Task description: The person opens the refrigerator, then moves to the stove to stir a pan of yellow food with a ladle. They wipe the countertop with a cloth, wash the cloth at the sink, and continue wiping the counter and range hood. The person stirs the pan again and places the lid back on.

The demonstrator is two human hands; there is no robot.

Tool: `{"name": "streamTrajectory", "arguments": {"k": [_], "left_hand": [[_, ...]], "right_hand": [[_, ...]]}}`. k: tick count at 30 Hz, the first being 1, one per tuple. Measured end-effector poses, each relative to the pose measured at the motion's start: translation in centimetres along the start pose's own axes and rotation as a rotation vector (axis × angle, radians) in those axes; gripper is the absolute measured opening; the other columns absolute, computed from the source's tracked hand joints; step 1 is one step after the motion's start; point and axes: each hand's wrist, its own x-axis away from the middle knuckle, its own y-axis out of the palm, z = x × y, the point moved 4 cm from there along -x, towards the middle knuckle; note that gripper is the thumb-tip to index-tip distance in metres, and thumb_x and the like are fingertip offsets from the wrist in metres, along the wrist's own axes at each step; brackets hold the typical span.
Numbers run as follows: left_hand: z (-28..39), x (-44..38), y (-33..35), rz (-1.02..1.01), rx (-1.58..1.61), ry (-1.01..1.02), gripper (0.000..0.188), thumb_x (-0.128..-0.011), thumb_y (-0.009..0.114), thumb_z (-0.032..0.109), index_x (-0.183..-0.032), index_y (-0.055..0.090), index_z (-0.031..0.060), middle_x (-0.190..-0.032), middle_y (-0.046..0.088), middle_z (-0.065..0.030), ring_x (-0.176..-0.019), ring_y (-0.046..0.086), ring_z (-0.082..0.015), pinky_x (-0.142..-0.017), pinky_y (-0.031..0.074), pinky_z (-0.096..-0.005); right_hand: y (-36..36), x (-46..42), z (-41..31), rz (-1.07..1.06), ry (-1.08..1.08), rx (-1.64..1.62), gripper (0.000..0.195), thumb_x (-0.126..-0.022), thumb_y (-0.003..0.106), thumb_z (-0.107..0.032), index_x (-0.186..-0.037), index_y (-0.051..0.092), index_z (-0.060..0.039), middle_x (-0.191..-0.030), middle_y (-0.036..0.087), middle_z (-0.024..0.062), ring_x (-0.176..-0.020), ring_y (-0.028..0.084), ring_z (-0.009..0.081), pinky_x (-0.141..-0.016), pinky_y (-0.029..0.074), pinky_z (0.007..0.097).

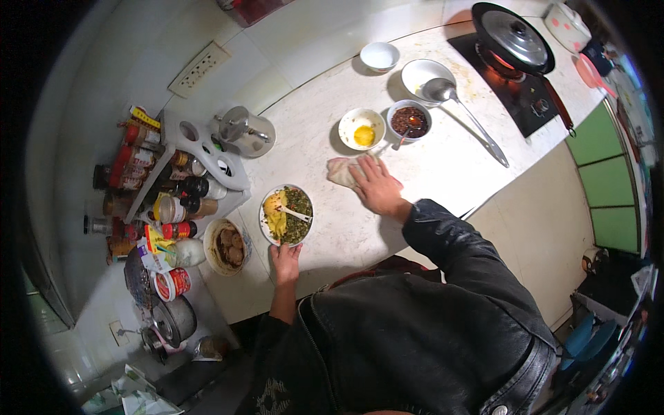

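Note:
My right hand (377, 184) lies flat with spread fingers on a pale cloth (343, 173), pressed to the light countertop. Just beyond the cloth stands a bowl holding something yellow (361, 129), beside a bowl of dark red-brown sauce with a spoon (410, 120). My left hand (285, 261) touches the near rim of a plate of chopped greens and yellow food (297, 215); a white spoon (295, 213) rests in that food. Whether its fingers grip the rim is hard to tell.
A lidded wok (513, 39) sits on a glowing cooktop (524, 98), its handle pointing toward me. A metal ladle (474, 122) leans in a white bowl (426, 70). A steel pitcher (248, 132), a spice rack (228, 174) and a bowl of brown round food (228, 248) stand left.

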Motion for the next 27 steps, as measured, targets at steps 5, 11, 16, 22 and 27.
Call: {"name": "streamTrajectory", "arguments": {"k": [5,11,16,22,27], "left_hand": [[-0.2,-0.6,0.4,0.001,-0.005,0.010,0.028,-0.092,0.050,0.009,-0.114,0.032,0.0099,-0.109,0.051,-0.0143,-0.092,0.059,-0.0265,-0.080,0.054,-0.0391],[-2.1,1.5,0.0,0.023,-0.043,-0.079,0.033,-0.093,0.052,0.029,-0.105,0.041,-0.0004,-0.089,0.059,-0.0171,-0.086,0.061,-0.0252,-0.079,0.053,-0.0316],[-4.9,6.2,3.4,-0.104,-0.032,-0.202,0.034,-0.094,0.050,0.030,-0.101,0.049,-0.0032,-0.088,0.059,-0.0156,-0.085,0.060,-0.0226,-0.078,0.052,-0.0294],[-3.9,8.3,8.3,-0.197,-0.138,-0.175,0.031,-0.096,0.047,0.028,-0.104,0.051,-0.0016,-0.090,0.061,-0.0136,-0.084,0.061,-0.0207,-0.076,0.051,-0.0291],[-4.1,6.1,12.2,-0.248,-0.152,-0.114,0.030,-0.095,0.048,0.025,-0.109,0.051,-0.0018,-0.096,0.060,-0.0154,-0.090,0.060,-0.0220,-0.082,0.050,-0.0313]], "right_hand": [[-4.1,6.5,6.7,-0.013,0.262,0.162,0.052,-0.089,0.048,-0.033,-0.136,0.037,-0.0111,-0.140,0.034,0.0178,-0.133,0.029,0.0333,-0.108,0.020,0.0508],[-6.9,11.1,9.9,0.228,0.531,0.249,0.054,-0.086,0.052,-0.027,-0.135,0.038,-0.0091,-0.135,0.039,0.0209,-0.128,0.032,0.0383,-0.104,0.023,0.0549],[-4.5,12.3,2.3,0.104,0.383,0.153,0.055,-0.085,0.053,-0.025,-0.133,0.036,-0.0062,-0.133,0.037,0.0259,-0.127,0.032,0.0430,-0.104,0.024,0.0569],[-2.1,11.7,-4.7,-0.009,-0.063,-0.048,0.049,-0.088,0.049,-0.037,-0.131,0.045,-0.0135,-0.136,0.040,0.0167,-0.130,0.033,0.0348,-0.106,0.026,0.0519],[-4.6,11.7,2.2,-0.035,-0.150,-0.062,0.047,-0.085,0.055,-0.031,-0.130,0.047,-0.0187,-0.136,0.043,0.0115,-0.129,0.037,0.0284,-0.105,0.028,0.0495]]}}
